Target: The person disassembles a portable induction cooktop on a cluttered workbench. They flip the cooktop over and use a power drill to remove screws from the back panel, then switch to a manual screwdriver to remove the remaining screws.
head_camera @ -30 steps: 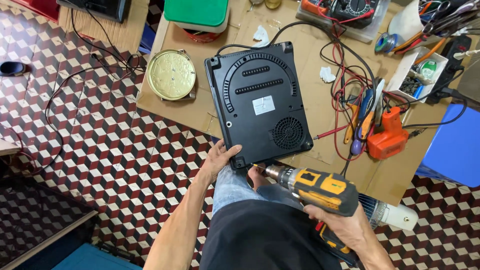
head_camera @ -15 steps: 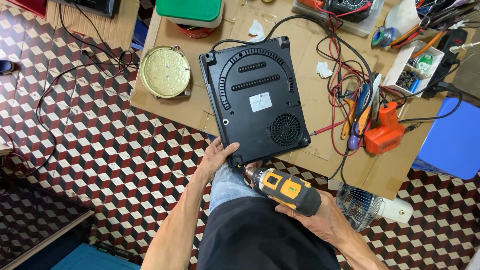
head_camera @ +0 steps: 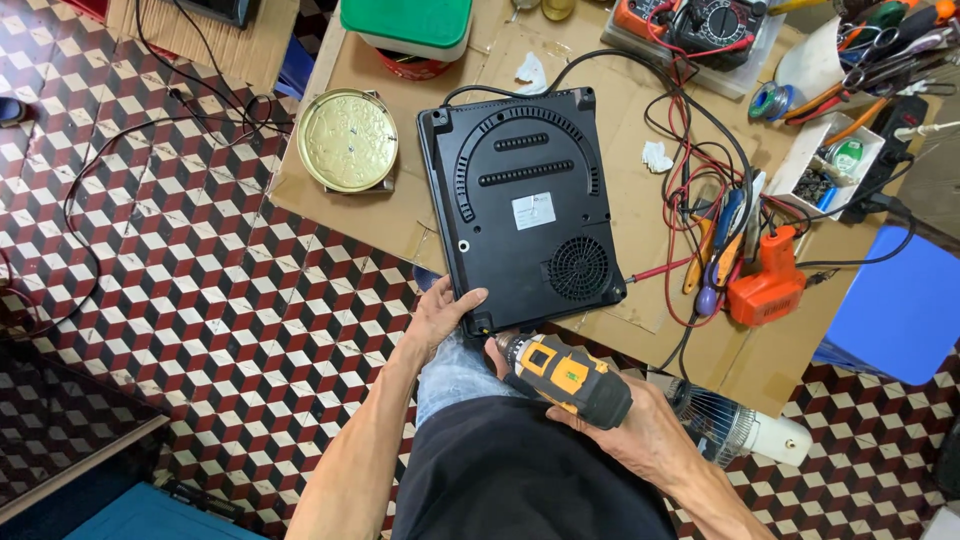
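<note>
Two hands are busy here. My left hand (head_camera: 440, 318) has its grip closed on the near corner of the black cooker (head_camera: 520, 205), so it will not slide. The cooker lies upside down on the cardboard-covered bench (head_camera: 400, 215), its near edge sticking out toward my knees, so the screws face up. My right hand (head_camera: 640, 440) is wrapped tight around the yellow drill (head_camera: 565, 378). Its tip points at that same near corner. An orange tool (head_camera: 765, 290) and tangled wires (head_camera: 700, 170) lie to the right.
</note>
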